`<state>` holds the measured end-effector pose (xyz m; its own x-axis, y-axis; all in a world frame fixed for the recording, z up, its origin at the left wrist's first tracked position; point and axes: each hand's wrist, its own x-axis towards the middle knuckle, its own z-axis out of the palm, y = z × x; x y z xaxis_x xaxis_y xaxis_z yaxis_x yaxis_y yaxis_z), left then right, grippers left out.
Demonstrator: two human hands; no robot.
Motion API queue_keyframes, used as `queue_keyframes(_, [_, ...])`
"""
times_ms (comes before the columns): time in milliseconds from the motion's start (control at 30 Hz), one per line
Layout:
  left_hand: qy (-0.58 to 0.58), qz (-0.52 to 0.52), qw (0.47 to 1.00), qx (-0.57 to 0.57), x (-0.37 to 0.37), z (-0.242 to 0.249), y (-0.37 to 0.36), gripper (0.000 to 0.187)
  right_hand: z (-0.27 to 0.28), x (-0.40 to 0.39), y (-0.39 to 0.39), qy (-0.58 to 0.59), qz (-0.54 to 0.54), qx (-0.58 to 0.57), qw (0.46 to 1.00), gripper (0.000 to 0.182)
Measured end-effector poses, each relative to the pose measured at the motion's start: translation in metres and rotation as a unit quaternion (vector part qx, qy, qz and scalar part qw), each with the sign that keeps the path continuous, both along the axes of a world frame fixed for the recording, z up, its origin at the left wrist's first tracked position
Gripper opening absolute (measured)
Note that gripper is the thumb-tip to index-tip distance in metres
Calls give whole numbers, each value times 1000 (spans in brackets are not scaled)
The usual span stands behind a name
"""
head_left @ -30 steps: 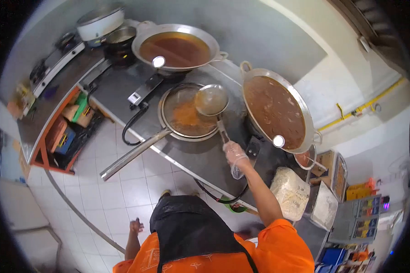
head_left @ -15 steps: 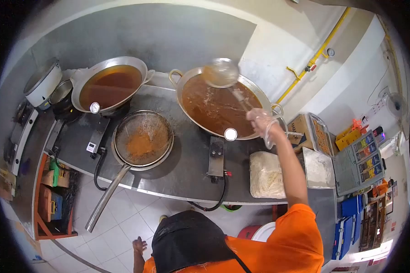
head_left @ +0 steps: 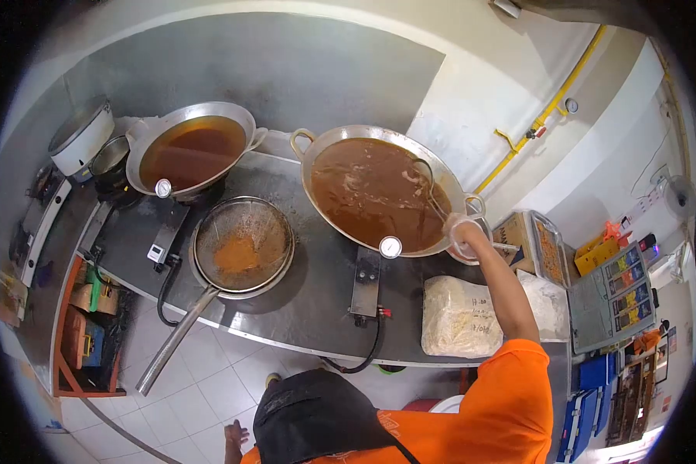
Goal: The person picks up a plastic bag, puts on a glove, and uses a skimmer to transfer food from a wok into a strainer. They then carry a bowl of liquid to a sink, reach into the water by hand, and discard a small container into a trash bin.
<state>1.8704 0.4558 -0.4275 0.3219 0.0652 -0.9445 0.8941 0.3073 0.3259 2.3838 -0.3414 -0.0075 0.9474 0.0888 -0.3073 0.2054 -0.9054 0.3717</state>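
Note:
In a clear plastic glove, my right hand (head_left: 464, 230) is closed around the handle of a metal skimmer (head_left: 435, 203). The skimmer's head is partly sunk in brown oil at the right side of a large wok (head_left: 323, 145). Pale bits and foam float on the oil. A dial thermometer (head_left: 390, 247) sits at the wok's near rim. Low beside my body hangs my left hand (head_left: 237, 435), bare, fingers apart and holding nothing. Between the two woks, a long-handled mesh strainer (head_left: 243, 224) holding orange-brown crumbs rests on a bowl.
A second wok (head_left: 249, 124) of dark oil stands at the left, near a white pot (head_left: 85, 143). A wrapped pale block (head_left: 460, 319) lies by the counter's front edge. Farther right are a floury tray (head_left: 545, 298) and a container of orange-brown food (head_left: 547, 247). A yellow pipe (head_left: 545, 116) runs along the wall.
My right hand has lowered and moved slightly right and nearer. The skimmer, raised over the wok's far side before, has come down into the oil. My left hand stays low.

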Motion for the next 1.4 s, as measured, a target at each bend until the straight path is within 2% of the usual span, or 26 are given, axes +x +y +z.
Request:
queue_keyframes(33, [30, -23, 997, 73, -10, 4, -12, 51, -16, 11, -9, 92, 160, -109, 977, 22])
queue_keyframes(67, [60, -47, 986, 145, -20, 11, -25, 50, -11, 8, 2, 93, 159, -108, 977, 22])
queue_keyframes(133, [56, -46, 987, 145, -24, 15, -22, 49, 13, -2, 51, 36, 112, -21, 993, 19])
queue_keyframes(167, [50, -44, 987, 143, -27, 17, -22, 49, 19, 0, 66, 37, 114, -21, 993, 19])
queue_keyframes(233, [39, -38, 989, 141, -31, 21, -20, 49, 28, 7, 88, 119, 298, -148, 935, 19])
queue_keyframes(267, [34, -34, 989, 139, -33, 24, -20, 49, 27, 8, 93, 119, 302, -148, 934, 19])
queue_keyframes(300, [29, -31, 990, 137, -34, 27, -20, 48, 27, 6, 98, 116, 167, 4, 979, 17])
queue_keyframes(333, [23, -28, 990, 135, -33, 29, -20, 48, 27, 4, 103, 108, 25, 156, 982, 16])
queue_keyframes(367, [17, -25, 991, 133, -30, 34, -21, 48, 14, 8, 98, 108, 28, 155, 982, 16])
queue_keyframes(400, [10, -23, 991, 132, -27, 39, -22, 48, -11, 17, 83, 94, 88, 318, 939, 17])
queue_keyframes(433, [4, -21, 991, 131, -22, 44, -21, 48, -24, 22, 76, 76, 144, 472, 866, 19])
queue_keyframes(467, [-3, -19, 991, 130, -1, 46, -22, 48, -10, 16, 92, 76, 146, 472, 866, 19])
queue_keyframes(533, [-2, -23, 989, 148, 10, 56, -22, 48, 39, -8, 143, 91, -45, 457, 884, 18])
queue_keyframes(567, [-15, -21, 988, 150, 15, 58, -21, 49, 44, -8, 150, 90, -45, 457, 884, 18])
queue_keyframes(633, [-38, -19, 987, 153, 23, 61, -21, 49, 52, -9, 162, 137, -173, 466, 857, 15])
queue_keyframes(667, [-38, -18, 987, 153, 26, 64, -22, 49, 59, -15, 170, 137, -172, 466, 857, 15])
queue_keyframes(733, [-40, -2, 986, 159, 28, 65, -22, 49, 73, -25, 186, 137, -284, 532, 786, 14])
queue_keyframes(867, [-22, -16, 989, 143, 25, 64, -22, 47, 79, -34, 198, 129, -299, 572, 753, 15])
queue_keyframes(933, [-13, -22, 991, 134, 19, 61, -22, 45, 88, -41, 210, 110, -352, 590, 718, 20])
queue_keyframes(967, [-12, -19, 991, 133, 14, 59, -22, 45, 90, -44, 214, 111, -351, 589, 719, 20])
queue_keyframes(1133, [-41, -146, 975, 160, -15, 51, -18, 43, 96, -54, 222, 98, -346, 616, 701, 24])
queue_keyframes(1267, [-26, -98, 980, 170, -23, 65, -19, 44, 100, -63, 225, 96, -347, 625, 693, 25])
queue_keyframes(1333, [-36, -45, 993, 101, -26, 46, -8, 44, 105, -68, 227, 104, -350, 649, 667, 24])
queue_keyframes(1400, [-40, -41, 992, 109, -20, 45, -6, 44, 111, -74, 230, 105, -342, 644, 677, 24])
